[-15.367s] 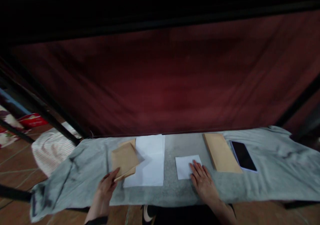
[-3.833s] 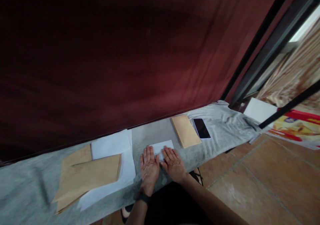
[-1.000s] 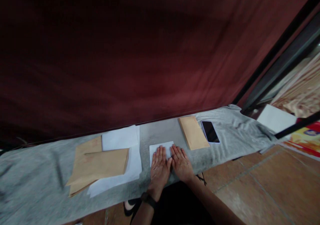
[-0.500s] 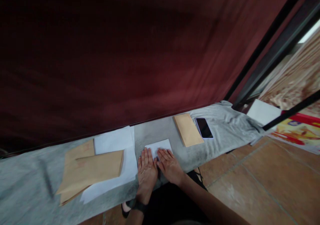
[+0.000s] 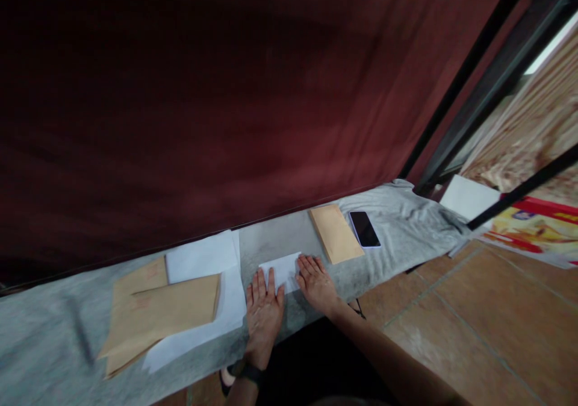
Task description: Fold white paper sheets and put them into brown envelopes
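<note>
A small white folded paper (image 5: 283, 271) lies flat on the grey cloth in front of me. My left hand (image 5: 264, 306) rests on its left end with the fingers stretched out. On the right end lies my right hand (image 5: 317, 284), its fingers flat and pressing down, so that edge is partly hidden. Left of my hands, brown envelopes (image 5: 176, 303) overlap white sheets of paper (image 5: 203, 255). To the right, a single brown envelope (image 5: 336, 232) lies beside a phone (image 5: 365, 229) with a dark screen.
Grey cloth (image 5: 397, 237) covers the long narrow surface, with wrinkles at its right end. A dark red panel (image 5: 271, 123) rises behind it. Black metal bars (image 5: 460, 81) stand at the right, near a white box (image 5: 467, 198) and a red-yellow package (image 5: 537, 222). Tiled floor (image 5: 474, 315) lies below.
My hands have moved apart along the white paper, the right one sliding to its right end and the left one to its left end. More of the paper's middle shows. The view has shifted slightly.
</note>
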{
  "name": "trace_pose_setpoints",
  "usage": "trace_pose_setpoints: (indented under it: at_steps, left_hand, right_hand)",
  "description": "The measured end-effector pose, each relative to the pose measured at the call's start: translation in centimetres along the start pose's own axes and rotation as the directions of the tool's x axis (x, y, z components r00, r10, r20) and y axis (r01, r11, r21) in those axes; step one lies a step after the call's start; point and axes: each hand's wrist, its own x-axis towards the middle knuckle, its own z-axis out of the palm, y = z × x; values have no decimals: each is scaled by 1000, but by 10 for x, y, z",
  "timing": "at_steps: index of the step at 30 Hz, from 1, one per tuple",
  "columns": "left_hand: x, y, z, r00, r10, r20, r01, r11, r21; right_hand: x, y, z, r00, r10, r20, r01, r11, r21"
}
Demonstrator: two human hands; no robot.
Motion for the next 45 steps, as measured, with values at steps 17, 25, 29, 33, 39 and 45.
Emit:
trace_pose_setpoints:
  at_steps: [17,25,29,33,39,45]
  left_hand:
    - [4,9,1,999,-26,29,26,1000,2]
    - [36,53,13,949,255,184,-221,957,-189]
    - [39,54,17,952,229,201,-192,963,-189]
    - [35,41,17,964,191,183,-172,979,-112]
    - [23,10,14,994,44,103,-44,999,-8]
    - [17,6,9,997,11,71,-9,999,-33]
  right_hand:
    - [-12,-11,1,1000,-18,19,18,1000,1]
    - [-14,-10,-1,993,-55,107,61,996,-61]
    - [-13,-11,0,994,-31,105,38,997,-65]
    - [-13,-12,-1,997,-10,74,12,1000,-29]
    - [-12,-13,0,1000,5,-19,-4,1000,11]
    - [2,-14,3,1000,22,0,-22,1000,20]
